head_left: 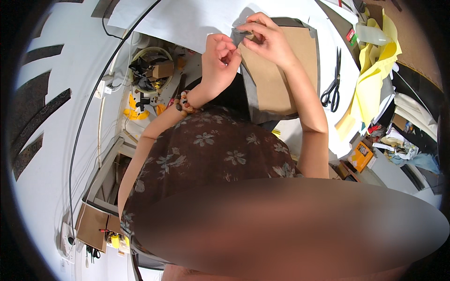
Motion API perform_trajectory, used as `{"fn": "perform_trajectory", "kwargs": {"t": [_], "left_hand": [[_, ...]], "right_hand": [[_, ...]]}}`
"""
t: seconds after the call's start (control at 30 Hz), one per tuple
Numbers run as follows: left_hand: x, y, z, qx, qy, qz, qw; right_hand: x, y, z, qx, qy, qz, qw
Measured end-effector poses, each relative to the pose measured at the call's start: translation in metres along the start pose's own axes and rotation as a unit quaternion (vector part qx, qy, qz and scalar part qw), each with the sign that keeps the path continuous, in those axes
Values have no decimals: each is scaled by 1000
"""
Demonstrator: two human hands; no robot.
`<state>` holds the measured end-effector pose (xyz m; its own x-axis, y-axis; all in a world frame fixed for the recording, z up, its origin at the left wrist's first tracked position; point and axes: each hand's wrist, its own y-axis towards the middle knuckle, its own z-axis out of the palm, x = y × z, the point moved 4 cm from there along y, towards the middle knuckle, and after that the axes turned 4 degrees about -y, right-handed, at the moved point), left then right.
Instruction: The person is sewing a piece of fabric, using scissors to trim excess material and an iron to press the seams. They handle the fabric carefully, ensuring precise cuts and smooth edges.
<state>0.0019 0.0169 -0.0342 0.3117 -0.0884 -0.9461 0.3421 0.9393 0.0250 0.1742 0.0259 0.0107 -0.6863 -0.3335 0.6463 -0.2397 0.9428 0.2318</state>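
Observation:
A tan board point(281, 70) lies on a dark grey sheet point(253, 93), whose edges show around it. My right hand point(267, 40) is over the board's upper left corner, thumb and fingers bent around a corner flap of the grey sheet. My left hand point(220, 61) is beside the board's left edge, close to the right hand. Its fingers are curled in and its thumb is against them; whatever they hold, if anything, is too small to make out. A beaded bracelet point(183, 104) circles my left wrist.
Black scissors point(333, 86) lie right of the board on the white table point(187, 16). Crumpled yellow material point(370, 89) and a translucent bottle point(372, 35) are farther right. A bin point(133, 77) of scraps stands left below the table. A black cable point(89, 98) hangs along the left.

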Motion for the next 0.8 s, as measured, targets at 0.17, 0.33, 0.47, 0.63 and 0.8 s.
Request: {"fn": "perform_trajectory", "kwargs": {"t": [0.17, 0.33, 0.47, 0.63, 0.8], "left_hand": [[2, -2, 0, -7, 4, 23, 1000], [4, -4, -1, 8, 58, 22, 998], [-2, -2, -3, 11, 42, -13, 999], [-31, 24, -7, 38, 184, 125, 974], [-37, 37, 12, 79, 384, 139, 910]], "right_hand": [[9, -4, 8, -48, -269, -160, 949], [17, -4, 11, -78, -309, -178, 931], [7, -8, 10, -127, -273, -173, 938], [4, -8, 5, -181, -221, -173, 943], [-16, -1, 0, -142, 40, -42, 988]]}}
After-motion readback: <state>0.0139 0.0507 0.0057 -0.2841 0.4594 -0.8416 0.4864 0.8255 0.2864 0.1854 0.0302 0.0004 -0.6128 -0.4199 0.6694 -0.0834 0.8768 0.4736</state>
